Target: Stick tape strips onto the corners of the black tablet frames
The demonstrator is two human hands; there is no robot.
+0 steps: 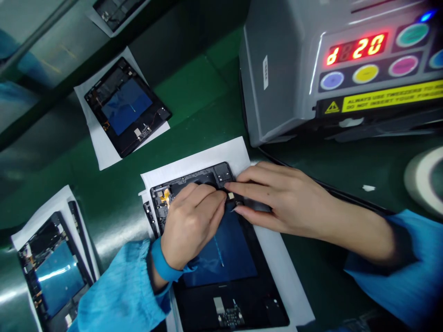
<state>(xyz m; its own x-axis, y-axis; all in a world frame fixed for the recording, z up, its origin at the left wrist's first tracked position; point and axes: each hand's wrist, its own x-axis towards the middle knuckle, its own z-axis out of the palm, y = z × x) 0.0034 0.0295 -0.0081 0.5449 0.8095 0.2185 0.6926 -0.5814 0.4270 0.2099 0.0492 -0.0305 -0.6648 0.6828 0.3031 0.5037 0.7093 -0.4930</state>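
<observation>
An opened tablet [238, 295] with a blue battery sheet lies on white paper in front of me. Over its upper part is my left hand [194, 216], a blue band round the wrist, its fingers and thumb pinched together; what they hold, if anything, is hidden. From the right comes my right hand [277, 196], index finger and thumb apart, fingertips resting at the tablet's upper right edge. A small pale square piece [231, 196] shows between those fingertips. Near my left hand, an orange flex cable [166, 197] sits in the tablet's upper left corner.
A grey tape dispenser [284, 69] with a lit red display stands at upper right. A white tape roll [418, 180] lies at the right edge. Other opened tablets rest on paper: one at upper left [128, 108], one at lower left [55, 272]. The bench [194, 115] is green.
</observation>
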